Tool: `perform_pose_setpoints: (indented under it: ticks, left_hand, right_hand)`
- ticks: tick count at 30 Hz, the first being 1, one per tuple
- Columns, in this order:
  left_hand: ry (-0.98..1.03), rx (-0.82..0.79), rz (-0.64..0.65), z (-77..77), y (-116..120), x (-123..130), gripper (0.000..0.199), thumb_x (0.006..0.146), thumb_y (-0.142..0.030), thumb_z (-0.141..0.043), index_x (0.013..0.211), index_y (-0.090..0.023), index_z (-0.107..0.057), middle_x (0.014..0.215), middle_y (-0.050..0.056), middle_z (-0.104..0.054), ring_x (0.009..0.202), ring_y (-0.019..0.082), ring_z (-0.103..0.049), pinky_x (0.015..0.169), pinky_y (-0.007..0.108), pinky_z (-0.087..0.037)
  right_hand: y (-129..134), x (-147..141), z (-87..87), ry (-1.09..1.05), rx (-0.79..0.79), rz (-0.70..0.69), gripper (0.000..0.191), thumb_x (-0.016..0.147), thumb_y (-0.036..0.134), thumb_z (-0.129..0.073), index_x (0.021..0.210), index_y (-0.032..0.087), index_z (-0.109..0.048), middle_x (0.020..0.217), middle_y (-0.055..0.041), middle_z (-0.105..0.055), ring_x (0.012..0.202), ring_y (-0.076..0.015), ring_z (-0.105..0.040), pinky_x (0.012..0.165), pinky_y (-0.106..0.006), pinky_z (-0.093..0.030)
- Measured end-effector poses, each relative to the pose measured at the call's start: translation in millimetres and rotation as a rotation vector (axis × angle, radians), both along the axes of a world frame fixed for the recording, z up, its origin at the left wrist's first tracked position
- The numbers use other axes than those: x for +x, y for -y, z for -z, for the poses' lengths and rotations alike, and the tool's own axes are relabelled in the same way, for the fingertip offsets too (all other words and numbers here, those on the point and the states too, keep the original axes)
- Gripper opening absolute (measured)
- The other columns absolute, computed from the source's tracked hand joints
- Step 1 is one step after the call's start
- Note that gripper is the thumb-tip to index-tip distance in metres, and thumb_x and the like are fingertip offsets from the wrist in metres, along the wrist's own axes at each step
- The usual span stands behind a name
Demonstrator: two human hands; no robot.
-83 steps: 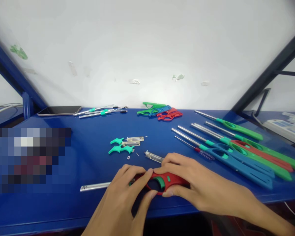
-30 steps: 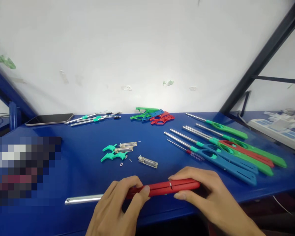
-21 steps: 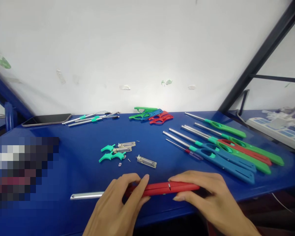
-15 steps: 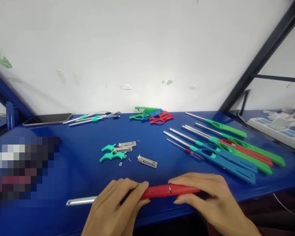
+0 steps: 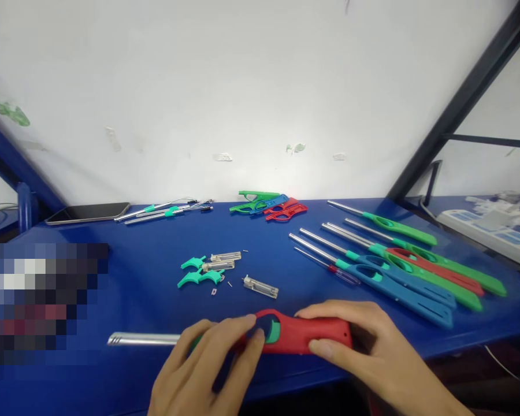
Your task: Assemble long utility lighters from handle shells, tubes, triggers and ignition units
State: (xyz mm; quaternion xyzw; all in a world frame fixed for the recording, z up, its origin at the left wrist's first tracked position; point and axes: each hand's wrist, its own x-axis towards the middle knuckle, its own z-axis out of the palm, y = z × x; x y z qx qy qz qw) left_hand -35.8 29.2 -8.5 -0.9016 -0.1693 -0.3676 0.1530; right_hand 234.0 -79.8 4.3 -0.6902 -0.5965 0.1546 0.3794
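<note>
A red long-nosed gas lighter (image 5: 305, 334) lies across both of my hands near the front of the table, its broad side facing up. Its metal tube points left, and a green trigger shows inside the finger loop. My left hand (image 5: 212, 358) wraps round the front of the body by the loop. At the handle's rear end, my right hand (image 5: 368, 346) pinches it between thumb and fingers. Just beyond lies a clear fuel tank (image 5: 260, 287), with two more tanks beside several green triggers (image 5: 199, 273) and tiny metal bits.
On the right lie several whole lighters (image 5: 398, 289) and a thin screwdriver (image 5: 344, 274). Coloured handle shells (image 5: 281, 203) and metal tubes with wires (image 5: 156, 214) are at the back. A phone (image 5: 89, 212) sits back left, a power strip (image 5: 494, 228) far right.
The red lighter has been rolled from its narrow edge to its broad side, bringing the loop and green trigger into view. Both hands still grip it.
</note>
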Motion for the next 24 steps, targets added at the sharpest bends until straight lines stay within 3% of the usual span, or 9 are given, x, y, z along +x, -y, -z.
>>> perform_pose_setpoints:
  ticks: [2, 6, 9, 13, 16, 19, 24]
  left_hand:
    - [-0.007, 0.012, -0.025, 0.4, -2.5, 4.2, 0.031, 0.108, -0.012, -0.051, 0.126, -0.024, -0.074, 0.120, 0.007, -0.080, 0.094, 0.021, -0.075, 0.086, 0.036, -0.055]
    - [0.148, -0.114, 0.018, -8.3, -0.7, 17.1, 0.016, 0.112, -0.017, -0.054, 0.117, -0.018, -0.069, 0.114, 0.005, -0.082, 0.096, 0.016, -0.074, 0.100, 0.034, -0.049]
    - [0.148, -0.171, 0.020, -15.2, 0.8, 21.6, 0.026, 0.118, -0.021, -0.041, 0.121, -0.015, -0.066, 0.100, 0.001, -0.082, 0.086, 0.013, -0.072, 0.094, 0.030, -0.049]
    - [0.069, -0.206, 0.064, -17.1, -2.5, 19.0, 0.030, 0.117, -0.019, -0.041, 0.125, -0.020, -0.070, 0.098, 0.001, -0.077, 0.082, 0.011, -0.071, 0.082, 0.028, -0.052]
    - [0.073, -0.282, 0.091, -14.5, -3.7, 14.5, 0.027, 0.115, -0.017, -0.045, 0.124, -0.022, -0.071, 0.101, 0.001, -0.075, 0.083, 0.011, -0.070, 0.080, 0.028, -0.052]
    - [0.082, -0.320, 0.117, -10.8, -2.8, 9.1, 0.026, 0.112, -0.011, -0.050, 0.125, -0.021, -0.069, 0.102, 0.001, -0.074, 0.085, 0.011, -0.068, 0.082, 0.028, -0.052]
    - [0.032, -0.328, 0.116, -9.8, -1.7, 7.8, 0.029, 0.109, -0.007, -0.052, 0.127, -0.021, -0.068, 0.101, 0.000, -0.074, 0.082, 0.010, -0.067, 0.083, 0.029, -0.050]
  right_hand:
    - [-6.8, -3.2, -3.7, -0.008, 0.055, -0.034, 0.025, 0.084, 0.060, -0.083, 0.106, 0.046, -0.084, 0.103, 0.0058, -0.085, 0.093, -0.0215, -0.082, 0.083, -0.028, -0.067]
    - [-14.0, -9.5, -11.0, -0.098, 0.210, -0.099, 0.020, 0.083, 0.042, -0.090, 0.102, 0.042, -0.085, 0.095, 0.0086, -0.085, 0.082, -0.0152, -0.083, 0.080, -0.017, -0.065]
    - [-14.0, -13.2, -11.1, -0.088, 0.313, -0.167, 0.022, 0.086, 0.030, -0.089, 0.105, 0.039, -0.085, 0.099, 0.0080, -0.085, 0.085, -0.0144, -0.083, 0.083, -0.016, -0.064]
    - [-13.9, -18.2, -10.2, -0.071, 0.369, -0.236, 0.021, 0.090, 0.025, -0.085, 0.108, 0.034, -0.084, 0.100, 0.0061, -0.085, 0.085, -0.0139, -0.082, 0.082, -0.017, -0.066]
    - [-13.2, -20.2, -12.8, -0.068, 0.365, -0.232, 0.022, 0.090, 0.024, -0.084, 0.110, 0.034, -0.083, 0.100, 0.0062, -0.085, 0.085, -0.0130, -0.082, 0.082, -0.017, -0.065]
    - [-11.2, -19.2, -16.1, -0.038, 0.300, -0.222, 0.025, 0.089, 0.035, -0.087, 0.114, 0.034, -0.083, 0.099, 0.0054, -0.085, 0.085, -0.0133, -0.081, 0.081, -0.015, -0.064]
    - [-7.4, -13.6, -10.3, 0.014, 0.262, -0.243, 0.018, 0.099, 0.043, -0.074, 0.114, 0.036, -0.084, 0.105, 0.0055, -0.085, 0.092, -0.0143, -0.083, 0.086, -0.016, -0.063]
